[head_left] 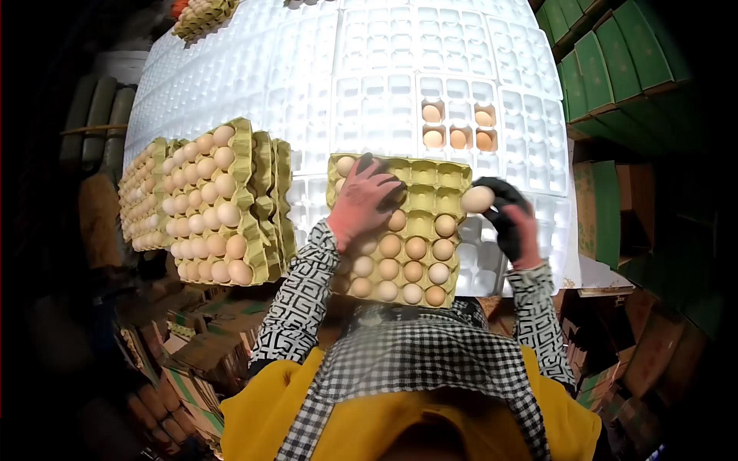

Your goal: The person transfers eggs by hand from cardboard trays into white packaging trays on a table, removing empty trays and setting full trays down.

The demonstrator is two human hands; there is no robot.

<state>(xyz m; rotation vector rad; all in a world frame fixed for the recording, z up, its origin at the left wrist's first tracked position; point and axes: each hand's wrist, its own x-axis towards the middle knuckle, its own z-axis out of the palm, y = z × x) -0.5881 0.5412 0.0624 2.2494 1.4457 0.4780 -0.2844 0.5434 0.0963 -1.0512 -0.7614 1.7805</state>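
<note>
My right hand (513, 223), in a pink glove with dark fingers, pinches a pale brown egg (478, 200) just past the right edge of a yellow-green egg tray (434, 170). Over the upper left of that tray, my left hand (364, 201), gloved alike, has its fingers curled down around an egg, mostly hidden beneath them. Brown eggs (415, 247) fill the tray's lower rows, while several cups at its upper right hold none. Behind the tray, a white moulded tray (459, 90) holds several eggs (459, 139) in its front cups.
To the left stand tilted yellow-green trays (244, 173) full of eggs. White moulded trays (300, 100) cover the table. Another egg tray (201, 19) lies at the far left. Green boxes (615, 58) line the right side, with an open carton (636, 196) below.
</note>
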